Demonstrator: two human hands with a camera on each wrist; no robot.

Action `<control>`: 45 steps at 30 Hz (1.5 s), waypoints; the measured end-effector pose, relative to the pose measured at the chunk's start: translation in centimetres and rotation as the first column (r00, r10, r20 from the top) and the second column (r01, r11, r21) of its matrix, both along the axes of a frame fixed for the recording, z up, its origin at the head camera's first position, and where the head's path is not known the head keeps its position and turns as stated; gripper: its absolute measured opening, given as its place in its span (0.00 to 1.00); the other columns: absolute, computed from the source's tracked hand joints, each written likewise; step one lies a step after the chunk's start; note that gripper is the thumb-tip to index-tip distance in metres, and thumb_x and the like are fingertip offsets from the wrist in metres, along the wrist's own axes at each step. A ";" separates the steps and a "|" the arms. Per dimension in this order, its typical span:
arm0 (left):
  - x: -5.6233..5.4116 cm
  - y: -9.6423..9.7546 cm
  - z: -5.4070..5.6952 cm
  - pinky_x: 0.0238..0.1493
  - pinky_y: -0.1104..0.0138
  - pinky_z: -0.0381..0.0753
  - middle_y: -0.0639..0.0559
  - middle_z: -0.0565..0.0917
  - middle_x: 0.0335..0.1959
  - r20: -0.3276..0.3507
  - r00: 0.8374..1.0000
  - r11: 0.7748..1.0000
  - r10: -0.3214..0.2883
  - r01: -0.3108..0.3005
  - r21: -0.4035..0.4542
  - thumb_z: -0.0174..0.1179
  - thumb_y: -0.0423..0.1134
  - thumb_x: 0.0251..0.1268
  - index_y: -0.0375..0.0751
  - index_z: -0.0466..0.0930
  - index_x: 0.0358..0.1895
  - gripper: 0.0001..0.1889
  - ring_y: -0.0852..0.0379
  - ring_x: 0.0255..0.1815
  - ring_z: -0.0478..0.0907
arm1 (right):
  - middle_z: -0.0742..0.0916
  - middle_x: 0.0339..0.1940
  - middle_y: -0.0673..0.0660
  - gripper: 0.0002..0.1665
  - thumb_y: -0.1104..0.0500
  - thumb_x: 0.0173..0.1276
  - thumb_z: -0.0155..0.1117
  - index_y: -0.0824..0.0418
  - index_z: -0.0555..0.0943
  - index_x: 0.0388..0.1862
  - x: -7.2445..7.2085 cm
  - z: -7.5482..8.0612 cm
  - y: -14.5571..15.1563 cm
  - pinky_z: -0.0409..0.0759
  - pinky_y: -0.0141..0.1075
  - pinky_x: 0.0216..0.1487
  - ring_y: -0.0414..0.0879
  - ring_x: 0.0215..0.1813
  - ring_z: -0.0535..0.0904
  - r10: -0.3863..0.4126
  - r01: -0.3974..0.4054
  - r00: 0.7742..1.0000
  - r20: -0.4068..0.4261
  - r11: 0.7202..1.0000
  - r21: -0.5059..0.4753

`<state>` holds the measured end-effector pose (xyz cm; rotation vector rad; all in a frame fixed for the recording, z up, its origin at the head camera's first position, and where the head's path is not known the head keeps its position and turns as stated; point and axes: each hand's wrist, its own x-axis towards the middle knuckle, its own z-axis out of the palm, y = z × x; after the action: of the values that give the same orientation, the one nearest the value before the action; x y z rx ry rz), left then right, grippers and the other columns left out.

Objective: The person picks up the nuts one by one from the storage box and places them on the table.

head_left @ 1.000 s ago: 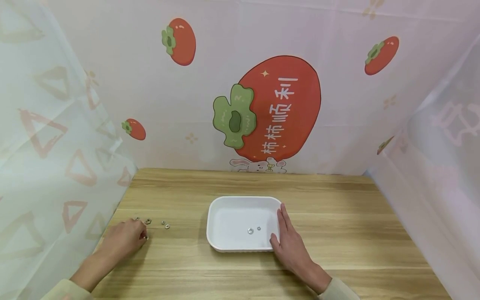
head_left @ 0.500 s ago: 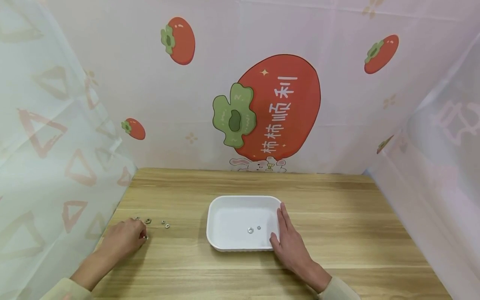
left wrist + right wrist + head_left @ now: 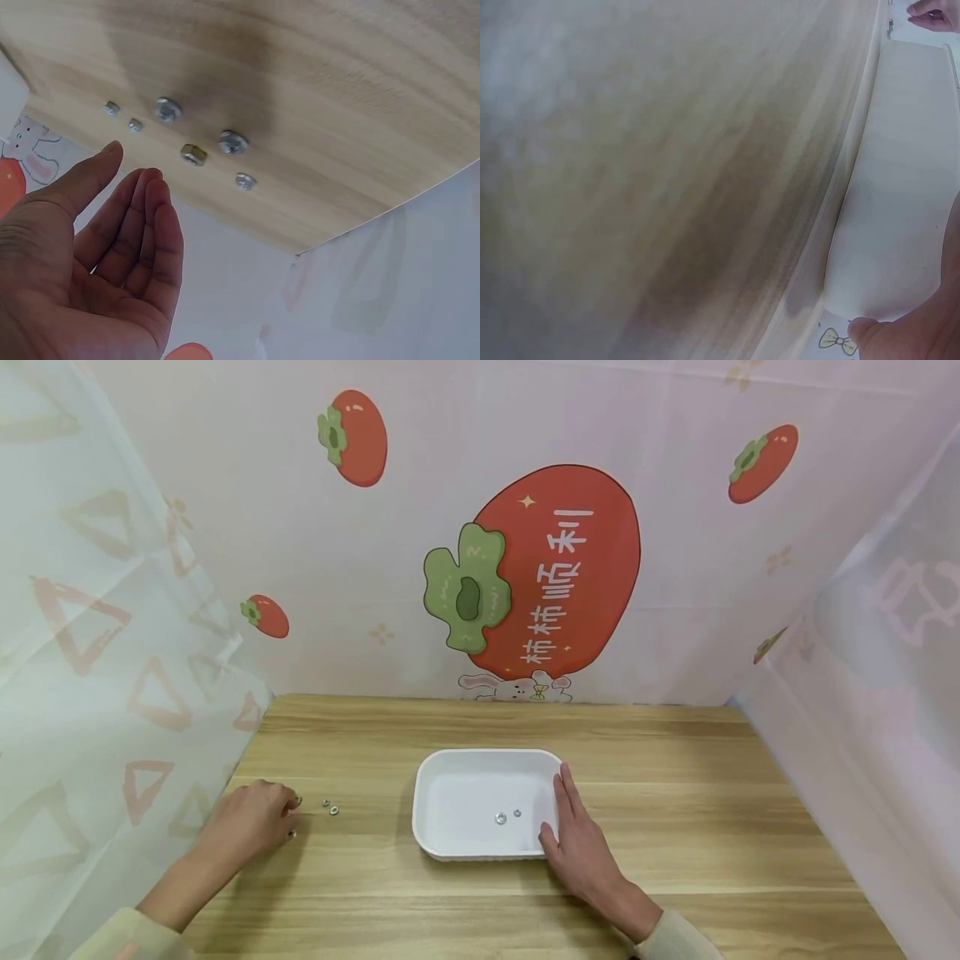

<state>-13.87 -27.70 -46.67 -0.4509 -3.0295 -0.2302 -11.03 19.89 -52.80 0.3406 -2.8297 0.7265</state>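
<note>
My left hand (image 3: 255,817) hovers low over several small metal nuts at the table's left. In the left wrist view the thumb and fingers of the left hand (image 3: 112,255) stand apart with nothing between them. Nearby lie a yellowish hex nut (image 3: 193,154), a flanged nut (image 3: 233,142) and other silvery nuts. Part of this group is hidden under the hand in the head view. My right hand (image 3: 588,860) holds the right wall of a white tray (image 3: 457,810), thumb over the rim and fingers along the outside. Inside the tray sit a larger nut (image 3: 501,818) and a smaller nut (image 3: 517,813).
The wood-grain table (image 3: 675,793) is enclosed by a pale cloth backdrop (image 3: 360,543) with printed persimmons at the back and sides. Two small nuts (image 3: 334,810) lie between the left hand and the tray.
My left hand has shifted slightly away from me, off the nearest nut, and its fingertips have come beside the hex nut. The right hand and the tray keep their place.
</note>
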 end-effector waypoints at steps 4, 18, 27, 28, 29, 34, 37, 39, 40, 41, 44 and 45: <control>-0.6 0.7 1.0 0.23 0.61 0.74 0.58 0.82 0.24 -0.007 1.000 0.999 -0.022 0.022 0.029 0.77 0.37 0.58 0.47 0.85 0.26 0.09 0.61 0.22 0.73 | 0.53 0.89 0.65 0.46 0.57 0.75 0.61 0.75 0.55 0.83 0.0 0.0 0.0 0.80 0.54 0.66 0.62 0.75 0.74 -0.002 0.002 1.000 0.007 1.000 0.002; -2.5 5.5 3.4 0.28 0.61 0.82 0.58 0.86 0.26 -0.099 0.992 0.988 -0.085 0.097 0.124 0.79 0.39 0.58 0.40 0.92 0.37 0.08 0.61 0.26 0.80 | 0.54 0.88 0.65 0.46 0.56 0.75 0.61 0.76 0.56 0.83 0.0 0.1 0.0 0.80 0.55 0.65 0.64 0.73 0.76 0.006 -0.006 1.000 -0.010 1.000 -0.011; -3.7 8.7 4.1 0.31 0.60 0.84 0.55 0.88 0.28 -0.104 0.985 0.979 -0.137 0.151 0.139 0.79 0.40 0.59 0.39 0.92 0.38 0.09 0.60 0.29 0.82 | 0.54 0.88 0.65 0.46 0.57 0.76 0.61 0.76 0.55 0.83 0.0 0.0 0.0 0.80 0.55 0.65 0.64 0.72 0.76 0.004 -0.004 1.000 -0.008 1.000 0.001; -3.8 9.1 4.2 0.31 0.60 0.84 0.55 0.88 0.28 -0.107 0.983 0.977 -0.146 0.160 0.144 0.79 0.40 0.59 0.39 0.92 0.38 0.09 0.60 0.29 0.82 | 0.54 0.88 0.65 0.46 0.56 0.76 0.61 0.76 0.55 0.83 0.0 0.0 0.0 0.80 0.55 0.65 0.64 0.72 0.76 0.004 -0.004 1.000 -0.008 1.000 0.002; -4.0 9.4 4.3 0.32 0.61 0.84 0.55 0.88 0.28 -0.110 0.982 0.974 -0.154 0.169 0.148 0.79 0.40 0.59 0.39 0.92 0.38 0.09 0.60 0.29 0.82 | 0.54 0.88 0.65 0.46 0.56 0.75 0.61 0.76 0.55 0.83 0.0 0.0 0.0 0.80 0.55 0.65 0.64 0.72 0.76 0.004 -0.004 1.000 -0.007 1.000 0.003; -4.5 11.2 4.3 0.33 0.61 0.83 0.56 0.88 0.29 -0.133 0.974 0.964 -0.186 0.206 0.167 0.79 0.40 0.58 0.40 0.92 0.38 0.09 0.61 0.30 0.82 | 0.54 0.89 0.65 0.46 0.56 0.76 0.61 0.75 0.55 0.83 0.0 0.1 0.0 0.79 0.55 0.66 0.64 0.74 0.75 0.001 -0.001 1.000 0.001 1.000 0.005; -4.7 12.3 4.4 0.34 0.61 0.83 0.56 0.88 0.29 -0.146 0.967 0.958 -0.207 0.231 0.170 0.79 0.40 0.58 0.40 0.92 0.38 0.10 0.61 0.30 0.82 | 0.53 0.89 0.65 0.46 0.56 0.76 0.60 0.75 0.54 0.83 0.0 0.1 0.0 0.79 0.56 0.67 0.64 0.75 0.74 -0.002 0.002 1.000 0.006 1.000 0.005; -4.8 13.1 4.5 0.33 0.62 0.82 0.56 0.87 0.28 -0.148 0.964 0.953 -0.221 0.246 0.178 0.79 0.40 0.57 0.41 0.92 0.37 0.09 0.61 0.30 0.81 | 0.53 0.89 0.65 0.46 0.56 0.76 0.61 0.75 0.54 0.83 0.0 0.1 0.0 0.78 0.56 0.68 0.64 0.75 0.73 0.001 -0.001 1.000 0.006 1.000 0.005; -4.8 13.5 4.6 0.33 0.62 0.82 0.56 0.87 0.28 -0.149 0.962 0.950 -0.228 0.254 0.184 0.79 0.40 0.57 0.42 0.92 0.36 0.08 0.61 0.30 0.81 | 0.53 0.89 0.65 0.46 0.56 0.76 0.61 0.75 0.54 0.83 0.0 0.1 0.0 0.78 0.55 0.68 0.64 0.75 0.73 0.002 -0.002 1.000 0.004 1.000 0.005; -4.8 13.9 4.6 0.34 0.63 0.82 0.56 0.88 0.29 -0.146 0.961 0.947 -0.233 0.258 0.189 0.79 0.40 0.58 0.42 0.92 0.36 0.08 0.62 0.30 0.81 | 0.53 0.89 0.65 0.46 0.56 0.76 0.61 0.75 0.54 0.83 0.0 0.1 0.0 0.78 0.55 0.68 0.64 0.76 0.73 0.004 -0.004 1.000 0.002 1.000 0.005; -4.9 15.0 4.6 0.34 0.64 0.83 0.56 0.89 0.30 -0.137 0.958 0.941 -0.250 0.274 0.200 0.79 0.40 0.58 0.42 0.92 0.36 0.08 0.62 0.31 0.82 | 0.54 0.88 0.66 0.46 0.57 0.76 0.61 0.76 0.54 0.83 0.1 0.1 0.0 0.79 0.55 0.67 0.64 0.76 0.73 0.009 -0.009 1.000 -0.004 1.000 0.005; -4.9 15.3 4.6 0.34 0.64 0.83 0.55 0.90 0.31 -0.138 0.957 0.939 -0.255 0.280 0.201 0.79 0.40 0.58 0.42 0.92 0.37 0.08 0.62 0.31 0.83 | 0.54 0.88 0.66 0.46 0.57 0.76 0.61 0.76 0.54 0.83 0.1 0.1 0.0 0.79 0.55 0.67 0.64 0.75 0.73 0.009 -0.009 1.000 -0.006 1.000 0.004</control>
<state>-18.76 -12.36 -42.09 -0.8262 -2.7842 -0.5298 -10.96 19.86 -52.73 0.3561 -2.8267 0.7207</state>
